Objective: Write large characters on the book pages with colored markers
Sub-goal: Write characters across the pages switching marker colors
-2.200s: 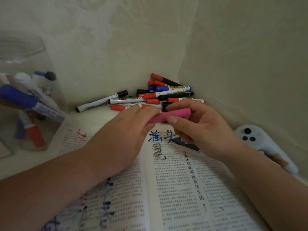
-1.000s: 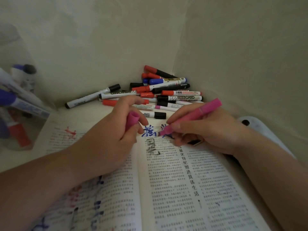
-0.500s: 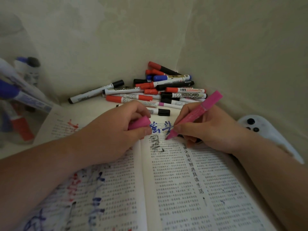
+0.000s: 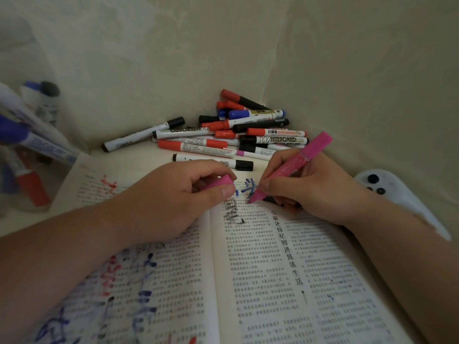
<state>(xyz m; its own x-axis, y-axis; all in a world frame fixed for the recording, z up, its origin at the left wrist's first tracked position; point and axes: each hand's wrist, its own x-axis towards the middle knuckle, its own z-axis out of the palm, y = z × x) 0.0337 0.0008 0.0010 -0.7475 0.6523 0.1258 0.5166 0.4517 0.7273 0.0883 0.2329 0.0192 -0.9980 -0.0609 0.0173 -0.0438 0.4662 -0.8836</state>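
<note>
Pink marker (image 4: 290,167) tip on printed book page (image 4: 273,269).
Right hand (image 4: 320,192) grips the chunky barrel; left hand (image 4: 169,199) pinches, seemingly, its cap (image 4: 219,182).

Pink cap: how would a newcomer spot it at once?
Start at the open book, then follow its centre fold up to the left hand. The pink cap is pinched there: a short stub, unlike the long pink marker in the right hand.

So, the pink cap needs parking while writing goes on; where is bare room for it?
Bare table lies between the book's top edge and the marker pile, beyond the left hand, and by the jar. The corner pile and the controller's side are crowded.
</note>
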